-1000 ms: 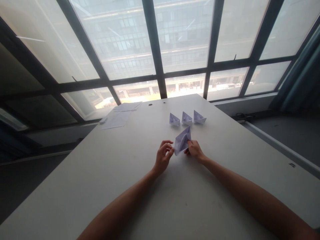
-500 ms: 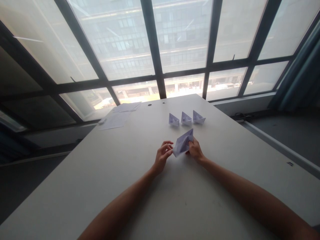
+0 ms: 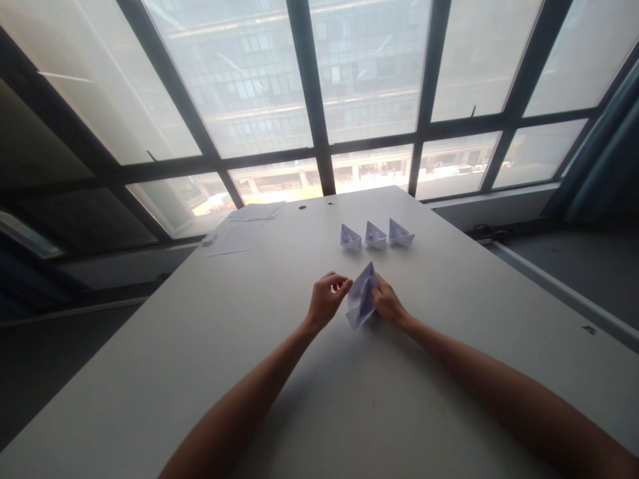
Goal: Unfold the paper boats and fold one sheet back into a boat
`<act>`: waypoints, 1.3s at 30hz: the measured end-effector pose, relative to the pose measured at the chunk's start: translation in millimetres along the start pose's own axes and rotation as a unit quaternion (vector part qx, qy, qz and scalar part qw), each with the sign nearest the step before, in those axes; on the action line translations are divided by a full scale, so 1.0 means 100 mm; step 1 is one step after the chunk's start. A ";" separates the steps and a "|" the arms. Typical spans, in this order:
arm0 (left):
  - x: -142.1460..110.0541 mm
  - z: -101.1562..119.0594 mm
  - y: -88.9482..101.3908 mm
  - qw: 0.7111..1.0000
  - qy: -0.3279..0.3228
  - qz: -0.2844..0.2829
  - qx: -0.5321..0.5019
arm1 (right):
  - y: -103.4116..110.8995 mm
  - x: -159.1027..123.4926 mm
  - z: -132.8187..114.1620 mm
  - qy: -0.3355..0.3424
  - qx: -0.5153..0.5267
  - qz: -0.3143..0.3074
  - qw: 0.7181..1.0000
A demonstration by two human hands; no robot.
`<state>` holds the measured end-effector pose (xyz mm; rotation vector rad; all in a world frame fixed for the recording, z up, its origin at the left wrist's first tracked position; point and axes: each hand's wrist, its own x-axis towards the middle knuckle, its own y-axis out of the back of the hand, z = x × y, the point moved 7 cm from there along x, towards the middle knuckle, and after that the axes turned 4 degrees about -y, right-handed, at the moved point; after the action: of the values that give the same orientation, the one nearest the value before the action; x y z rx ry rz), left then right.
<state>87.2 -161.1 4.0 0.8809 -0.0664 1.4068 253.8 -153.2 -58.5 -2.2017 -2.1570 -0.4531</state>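
My right hand (image 3: 389, 299) grips a folded white paper boat (image 3: 360, 303) by its right side, thumb on the near face. The boat is tilted, with one pointed end up and the other down toward me. At its left edge is my left hand (image 3: 328, 296), thumb and forefinger closed in a pinch at the paper. How much paper lies between those fingertips is too small to make out. Beyond my hands three finished-looking paper boats stand in a row: a left one (image 3: 351, 238), a middle one (image 3: 375, 235) and a right one (image 3: 401, 233).
Loose white sheets of paper (image 3: 232, 236) lie at the far left of the white table (image 3: 239, 372). A round dark hole (image 3: 302, 207) sits near its back edge. Tall windows with a dark frame (image 3: 324, 166) rise behind, and a blue curtain (image 3: 599, 153) hangs at the right.
The boat has turned more upright in my right hand. My left hand has moved slightly up along its left edge, and its fingers have closed into a pinch. The view has shifted slightly.
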 end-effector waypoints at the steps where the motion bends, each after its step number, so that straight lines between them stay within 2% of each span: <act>1: 0.01 0.02 -0.01 1.000 0.001 -0.016 0.012 | -0.02 -0.02 -0.02 0.001 -0.005 -0.010 1.000; 6: -0.02 0.01 -0.05 0.993 0.040 -0.063 0.095 | -0.13 -0.12 -0.11 0.023 -0.046 -0.052 0.997; 12: -0.07 0.00 -0.03 0.982 0.060 -0.052 0.170 | -0.28 -0.22 -0.12 0.050 -0.105 -0.103 0.988; 17: -0.07 -0.14 -0.02 0.979 0.094 -0.040 0.175 | -0.32 -0.26 -0.12 0.063 -0.127 -0.112 0.984; 20: -0.05 -0.21 -0.05 0.987 0.111 -0.053 0.104 | -0.30 -0.24 -0.15 0.072 -0.119 -0.098 0.985; 23: -0.03 -0.28 -0.07 0.985 0.155 -0.072 -0.030 | -0.30 -0.19 -0.13 0.055 -0.083 -0.113 0.989; 25: -0.04 -0.35 -0.08 0.967 0.208 -0.085 -0.122 | -0.31 -0.15 -0.11 0.041 -0.049 -0.142 0.988; 28: -0.06 -0.45 -0.13 0.917 0.275 -0.116 -0.263 | -0.31 -0.10 -0.07 0.025 -0.007 -0.179 0.984; 31: -0.09 -0.51 -0.18 0.860 0.310 -0.136 -0.381 | -0.30 -0.07 0.00 0.006 0.016 -0.196 0.980; 34: -0.12 -0.54 -0.21 0.821 0.325 -0.153 -0.444 | -0.30 -0.06 0.05 -0.002 0.023 -0.203 0.979; 36: -0.11 -0.55 -0.20 0.813 0.321 -0.155 -0.460 | -0.30 -0.06 0.06 0.000 0.019 -0.203 0.979; 39: -0.08 -0.53 -0.18 0.829 0.297 -0.149 -0.450 | -0.30 -0.08 0.03 0.017 0.000 -0.184 0.983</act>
<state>77.1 -136.0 -46.2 -0.3390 -0.1005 1.1010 225.2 -158.7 -68.8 -1.7755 -2.5496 -0.4954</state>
